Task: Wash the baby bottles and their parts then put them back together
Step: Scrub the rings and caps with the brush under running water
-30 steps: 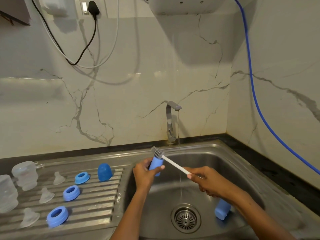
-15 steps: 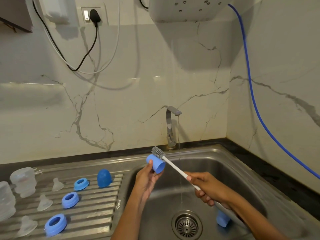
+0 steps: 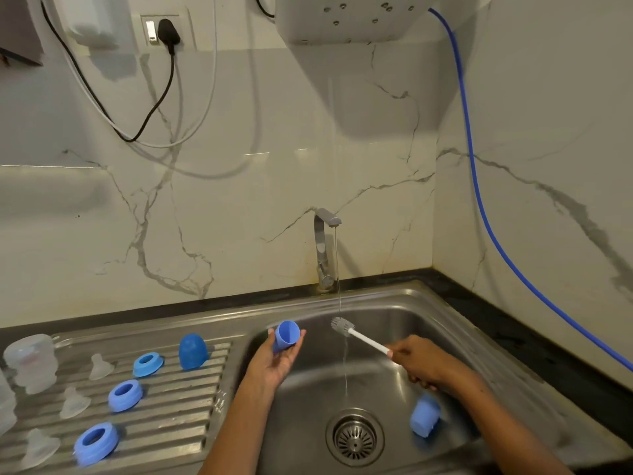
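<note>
My left hand (image 3: 274,361) holds a blue bottle cap (image 3: 286,337) over the sink's left side, its open end facing me. My right hand (image 3: 419,366) grips the white handle of a bottle brush (image 3: 356,335), whose grey bristle head sits clear of the cap, under the thin stream of water. Another blue cap (image 3: 424,419) lies in the basin by the drain. On the drainboard (image 3: 185,406) lie a third blue cap (image 3: 193,351), three blue collar rings (image 3: 148,364) (image 3: 125,394) (image 3: 96,443), three clear teats (image 3: 100,366), and clear bottles (image 3: 30,361).
The tap (image 3: 323,248) runs a thin stream into the steel sink (image 3: 376,310). The drain strainer (image 3: 354,438) sits in the basin's middle. A blue hose (image 3: 479,200) hangs along the right wall. Cables hang from a wall socket (image 3: 164,29).
The brush has come out of the cap and moved right, under the water. My left hand has tilted the cap so its opening faces up toward me.
</note>
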